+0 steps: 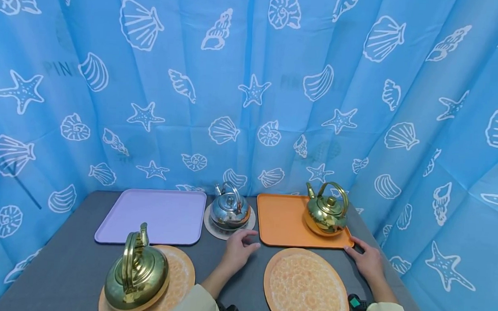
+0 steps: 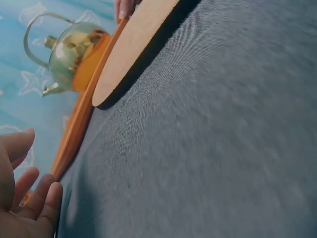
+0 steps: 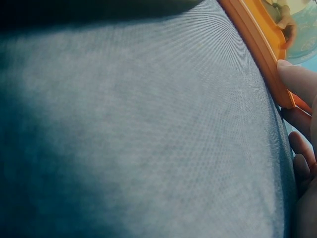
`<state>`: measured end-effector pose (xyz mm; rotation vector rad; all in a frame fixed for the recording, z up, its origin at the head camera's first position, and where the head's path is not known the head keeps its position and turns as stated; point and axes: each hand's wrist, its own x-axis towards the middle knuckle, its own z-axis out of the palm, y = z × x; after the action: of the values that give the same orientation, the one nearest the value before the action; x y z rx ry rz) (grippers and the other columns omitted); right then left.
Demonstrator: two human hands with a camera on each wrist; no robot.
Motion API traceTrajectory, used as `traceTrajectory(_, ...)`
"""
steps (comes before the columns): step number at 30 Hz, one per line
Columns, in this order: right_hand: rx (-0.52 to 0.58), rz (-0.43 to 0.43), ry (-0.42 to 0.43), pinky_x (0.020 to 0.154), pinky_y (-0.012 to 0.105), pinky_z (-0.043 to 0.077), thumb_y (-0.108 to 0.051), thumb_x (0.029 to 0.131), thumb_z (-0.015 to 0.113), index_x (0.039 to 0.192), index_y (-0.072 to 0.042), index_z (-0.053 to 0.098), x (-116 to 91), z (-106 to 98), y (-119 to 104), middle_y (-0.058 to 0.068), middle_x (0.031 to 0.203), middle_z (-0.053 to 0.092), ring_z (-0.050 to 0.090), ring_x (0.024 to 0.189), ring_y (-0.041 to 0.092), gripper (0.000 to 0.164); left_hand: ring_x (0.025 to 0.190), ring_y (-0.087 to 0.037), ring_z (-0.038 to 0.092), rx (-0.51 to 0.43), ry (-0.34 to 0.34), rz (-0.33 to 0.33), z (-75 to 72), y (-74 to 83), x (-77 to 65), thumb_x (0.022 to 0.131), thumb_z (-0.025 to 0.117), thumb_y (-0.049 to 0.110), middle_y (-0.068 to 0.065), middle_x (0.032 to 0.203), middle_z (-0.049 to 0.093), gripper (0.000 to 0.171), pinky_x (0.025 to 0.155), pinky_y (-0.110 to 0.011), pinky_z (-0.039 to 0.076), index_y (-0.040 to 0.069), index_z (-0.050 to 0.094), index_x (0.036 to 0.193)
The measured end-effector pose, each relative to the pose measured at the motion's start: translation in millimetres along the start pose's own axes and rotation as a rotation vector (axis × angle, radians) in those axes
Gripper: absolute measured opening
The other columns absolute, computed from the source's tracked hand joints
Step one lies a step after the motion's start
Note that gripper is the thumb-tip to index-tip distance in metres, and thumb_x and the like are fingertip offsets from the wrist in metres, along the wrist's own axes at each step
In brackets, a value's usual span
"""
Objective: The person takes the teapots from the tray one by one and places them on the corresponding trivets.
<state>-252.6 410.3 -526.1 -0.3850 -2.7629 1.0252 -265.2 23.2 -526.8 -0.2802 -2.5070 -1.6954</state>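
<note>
An orange tray (image 1: 281, 223) lies at the back right, with a gold teapot (image 1: 327, 211) standing on its right part. My right hand (image 1: 368, 262) pinches the tray's front right corner; in the right wrist view the thumb (image 3: 297, 79) lies against the rim and a finger reaches round the corner. Nothing is in my left hand (image 1: 237, 253), whose fingers are loosely bent. It hovers between the tray's front left corner and a silver teapot (image 1: 229, 211), which sits on a round pale mat (image 1: 217, 231). The left wrist view shows those fingers (image 2: 49, 203) close to the tray's end.
A lilac tray (image 1: 157, 212) lies at the back left. Nearer, a larger gold teapot (image 1: 137, 276) stands on a round patterned board (image 1: 184, 269). Another such board (image 1: 307, 287) lies in front of the orange tray. A blue shell-print curtain (image 1: 251, 104) hangs behind the grey table (image 1: 66, 254).
</note>
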Motion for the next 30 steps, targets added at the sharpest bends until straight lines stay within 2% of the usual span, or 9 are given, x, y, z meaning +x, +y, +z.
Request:
traceTrajectory(7, 0.012, -0.001, -0.005, 0.105, 0.062, 0.025, -0.031, 0.094, 0.065, 0.137, 0.006, 0.049, -1, 1, 0, 0.032, 0.141, 0.041, 0.033, 0.131, 0.050, 0.059, 0.088, -0.011, 0.059, 0.014, 0.049, -0.017, 14.2, -3.6, 7.7, 0.084, 0.078, 0.016, 0.001, 0.104, 0.062, 0.030, 0.069, -0.027, 0.051, 0.014, 0.071, 0.114)
traceTrajectory(12, 0.018, 0.007, 0.005, 0.105, 0.062, 0.025, -0.029, 0.094, 0.065, 0.137, 0.006, 0.049, 0, 2, 1, 0.032, 0.141, 0.042, 0.033, 0.130, 0.050, 0.058, 0.087, -0.011, 0.058, 0.037, 0.069, -0.018, 19.0, -3.1, 13.6, 0.084, 0.078, 0.014, 0.003, 0.106, 0.062, 0.030, 0.070, -0.028, 0.049, 0.013, 0.071, 0.113)
traceTrajectory(20, -0.002, -0.001, 0.017, 0.104, 0.062, 0.026, -0.027, 0.094, 0.065, 0.136, 0.007, 0.049, 0, 1, -1, 0.032, 0.140, 0.043, 0.035, 0.129, 0.051, 0.056, 0.072, -0.006, 0.050, 0.150, 0.035, -0.006, 20.1, -1.7, 19.5, 0.082, 0.079, 0.019, 0.002, 0.096, 0.061, 0.032, 0.061, -0.025, 0.043, 0.015, 0.072, 0.113)
traceTrajectory(30, -0.004, 0.000, 0.013, 0.104, 0.062, 0.026, -0.030, 0.094, 0.065, 0.137, 0.005, 0.049, 0, 1, -2, 0.032, 0.141, 0.041, 0.034, 0.129, 0.051, 0.058, 0.068, -0.004, 0.050, 0.299, 0.041, -0.023, 23.3, 1.8, 23.8, 0.082, 0.080, 0.027, 0.006, 0.089, 0.060, 0.039, 0.061, -0.027, 0.041, 0.016, 0.070, 0.118)
